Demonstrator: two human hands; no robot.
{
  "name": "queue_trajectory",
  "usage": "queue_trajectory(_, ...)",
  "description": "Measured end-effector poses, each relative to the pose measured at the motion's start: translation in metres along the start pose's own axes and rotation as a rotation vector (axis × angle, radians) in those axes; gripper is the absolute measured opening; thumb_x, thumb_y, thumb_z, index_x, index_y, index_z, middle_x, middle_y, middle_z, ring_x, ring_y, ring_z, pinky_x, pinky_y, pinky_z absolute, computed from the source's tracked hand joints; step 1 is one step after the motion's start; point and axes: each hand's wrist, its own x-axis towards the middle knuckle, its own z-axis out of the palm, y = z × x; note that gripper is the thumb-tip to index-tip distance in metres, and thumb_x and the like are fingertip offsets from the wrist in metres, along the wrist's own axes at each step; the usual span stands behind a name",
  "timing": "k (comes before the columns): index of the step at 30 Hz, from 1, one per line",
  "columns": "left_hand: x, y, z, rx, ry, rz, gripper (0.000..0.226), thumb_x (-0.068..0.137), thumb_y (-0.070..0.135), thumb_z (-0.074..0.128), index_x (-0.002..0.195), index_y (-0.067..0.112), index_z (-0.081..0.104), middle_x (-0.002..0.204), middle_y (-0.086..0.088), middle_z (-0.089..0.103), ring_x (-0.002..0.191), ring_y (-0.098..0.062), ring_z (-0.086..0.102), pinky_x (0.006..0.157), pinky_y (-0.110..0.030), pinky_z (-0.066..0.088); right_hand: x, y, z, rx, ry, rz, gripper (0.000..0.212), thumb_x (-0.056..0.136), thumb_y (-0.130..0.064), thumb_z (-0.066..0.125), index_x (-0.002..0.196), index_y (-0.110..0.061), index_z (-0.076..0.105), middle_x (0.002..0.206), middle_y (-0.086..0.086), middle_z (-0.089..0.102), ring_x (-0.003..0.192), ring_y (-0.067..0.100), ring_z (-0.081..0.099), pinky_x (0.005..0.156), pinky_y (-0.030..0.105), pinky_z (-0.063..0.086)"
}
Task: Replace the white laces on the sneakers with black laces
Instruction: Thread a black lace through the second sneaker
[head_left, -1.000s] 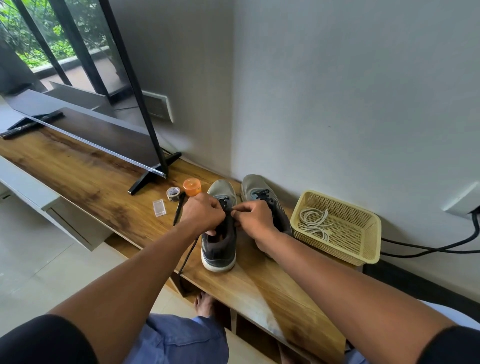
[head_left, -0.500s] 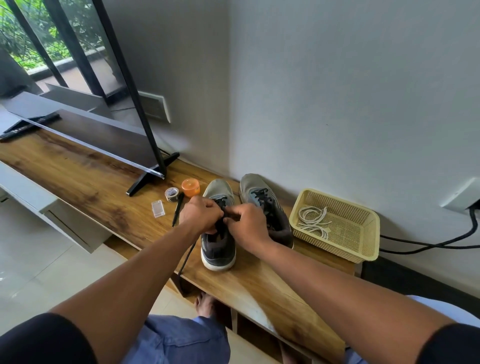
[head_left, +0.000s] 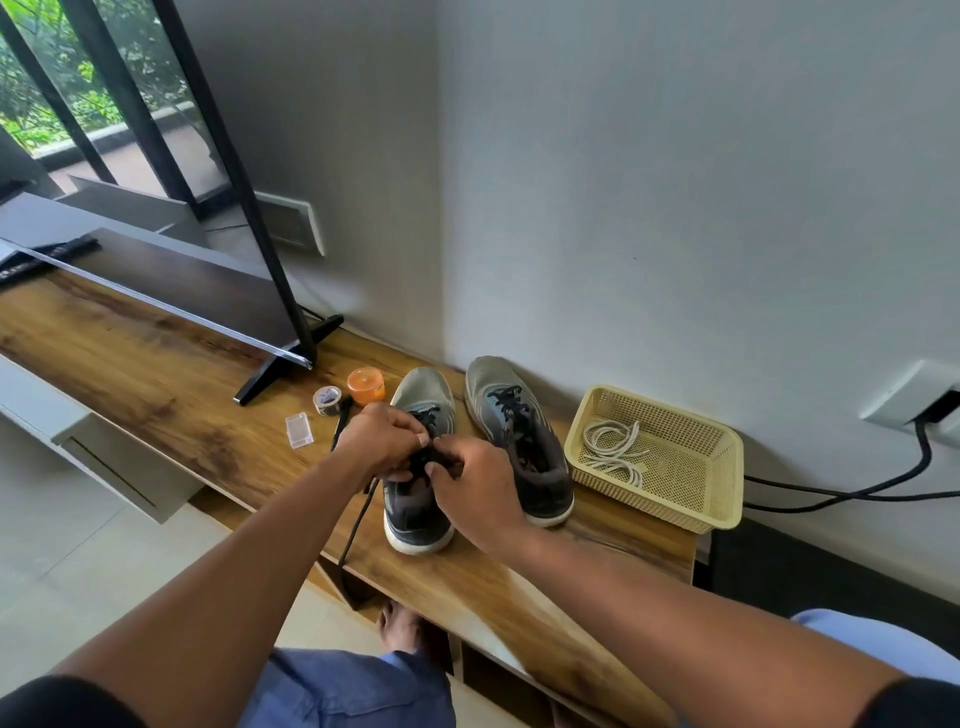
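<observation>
The left hand (head_left: 382, 441) and the right hand (head_left: 475, 480) met at mid-frame over the left sneaker (head_left: 420, 467), each grip curled and pinching the black lace (head_left: 420, 460) above the shoe's tongue. Against the frame half a second earlier, the two hands had stayed on the same spot, the right one drawn slightly closer to the left so their fingertips nearly touched. A loose end of that lace ran down from the left hand, over the front edge of the worktop (head_left: 156, 379) and hung below it. Just right of this shoe stood the right sneaker (head_left: 514, 441), toes toward the wall, already threaded with black. Further right, near the worktop's end, the yellow basket (head_left: 691, 499) held the coiled white laces (head_left: 613, 452). Left of the shoes lay an orange lid (head_left: 366, 385), a small tape roll (head_left: 326, 401) and a clear plastic box (head_left: 298, 430), unmoved. The television (head_left: 171, 291) on its stand filled the upper left, and black cables (head_left: 841, 488) trailed from a wall socket at the right edge.
</observation>
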Motion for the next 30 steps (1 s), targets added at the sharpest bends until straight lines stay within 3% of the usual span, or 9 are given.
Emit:
queue_trajectory(8, -0.001, 0.006, -0.011, 0.083, -0.097, 0.007, 0.008, 0.099, 0.013, 0.071, 0.098, 0.012, 0.079, 0.104, -0.016, 0.069, 0.087, -0.024, 0.069, 0.07, -0.036, 0.066, 0.01, 0.002, 0.003, 0.16, 0.027, 0.19, 0.02, 0.085, -0.018, 0.081, 0.103, -0.022, 0.076, 0.095, -0.009, 0.077, 0.089, 0.003, 0.071, 0.087, 0.027, 0.059)
queue_trajectory(13, 0.004, 0.004, -0.011, 0.122, -0.114, 0.029, 0.007, 0.098, 0.016, 0.073, 0.096, 0.014, 0.079, 0.098, -0.014, 0.071, 0.079, -0.021, 0.069, 0.061, -0.031, 0.064, 0.022, 0.01, 0.004, 0.308, 0.044, 0.371, 0.023, 0.083, -0.014, 0.085, 0.101, -0.02, 0.072, 0.094, -0.004, 0.076, 0.09, 0.006, 0.073, 0.089, 0.035, 0.061)
queue_trajectory(18, 0.009, -0.005, -0.01, 0.244, -0.001, 0.148, 0.016, 0.098, 0.026, 0.073, 0.083, 0.028, 0.079, 0.074, 0.003, 0.077, 0.06, -0.017, 0.075, 0.051, -0.021, 0.055, 0.019, 0.012, 0.005, 0.136, 0.082, 0.187, 0.014, 0.085, -0.015, 0.082, 0.098, -0.019, 0.079, 0.091, -0.008, 0.077, 0.084, 0.003, 0.07, 0.083, 0.026, 0.058)
queue_trajectory(21, 0.008, -0.006, -0.008, 0.301, 0.054, 0.201, 0.019, 0.097, 0.029, 0.074, 0.079, 0.031, 0.077, 0.064, 0.009, 0.074, 0.053, -0.011, 0.072, 0.047, -0.019, 0.051, 0.012, 0.012, 0.009, 0.05, 0.134, 0.057, 0.014, 0.087, -0.014, 0.076, 0.1, -0.015, 0.081, 0.094, -0.003, 0.079, 0.088, 0.01, 0.072, 0.082, 0.031, 0.059)
queue_trajectory(26, 0.005, -0.005, -0.003, 0.412, 0.134, 0.246, 0.02, 0.094, 0.033, 0.075, 0.075, 0.034, 0.076, 0.07, 0.014, 0.072, 0.058, -0.007, 0.069, 0.06, -0.029, 0.059, 0.003, 0.014, 0.017, -0.009, 0.165, -0.062, 0.018, 0.087, -0.004, 0.067, 0.102, -0.006, 0.078, 0.099, 0.008, 0.079, 0.094, 0.023, 0.072, 0.085, 0.043, 0.059)
queue_trajectory(28, 0.005, -0.005, -0.003, 0.436, 0.155, 0.252, 0.018, 0.093, 0.033, 0.076, 0.075, 0.035, 0.076, 0.073, 0.017, 0.071, 0.066, -0.008, 0.07, 0.063, -0.03, 0.059, -0.001, 0.013, 0.02, -0.042, 0.169, -0.087, 0.025, 0.089, -0.001, 0.066, 0.11, -0.006, 0.078, 0.108, 0.008, 0.078, 0.102, 0.021, 0.072, 0.095, 0.027, 0.056)
queue_trajectory(30, 0.007, -0.005, -0.001, 0.478, 0.156, 0.267, 0.016, 0.093, 0.033, 0.076, 0.078, 0.035, 0.077, 0.075, 0.017, 0.071, 0.071, -0.008, 0.069, 0.063, -0.029, 0.058, -0.005, 0.01, 0.02, -0.05, 0.165, -0.072, 0.033, 0.09, 0.001, 0.066, 0.121, -0.006, 0.076, 0.121, 0.007, 0.076, 0.114, 0.018, 0.07, 0.103, 0.008, 0.042)
